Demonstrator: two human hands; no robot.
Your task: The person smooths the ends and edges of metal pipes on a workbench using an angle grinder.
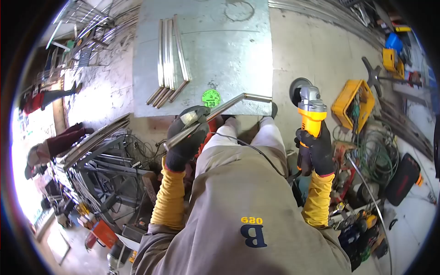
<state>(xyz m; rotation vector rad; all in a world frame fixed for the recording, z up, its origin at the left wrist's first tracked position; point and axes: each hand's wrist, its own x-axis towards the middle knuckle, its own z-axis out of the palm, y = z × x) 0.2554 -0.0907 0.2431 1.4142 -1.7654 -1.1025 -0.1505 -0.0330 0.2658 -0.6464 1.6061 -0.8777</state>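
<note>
Pale, scuffed floor (316, 50) surrounds a dull grey, flat sheet (215, 55). The left hand (187, 137), in a black glove, is closed around a shiny, bent metal tube (227, 104), whose far end reaches over the sheet's near edge. The gloved right hand (316, 147) grips a yellow-and-silver grinder (312, 110) right of the sheet. Five similar bent tubes (169, 59) lie on the sheet; a yellow crate (352, 105) stands beyond the grinder.
</note>
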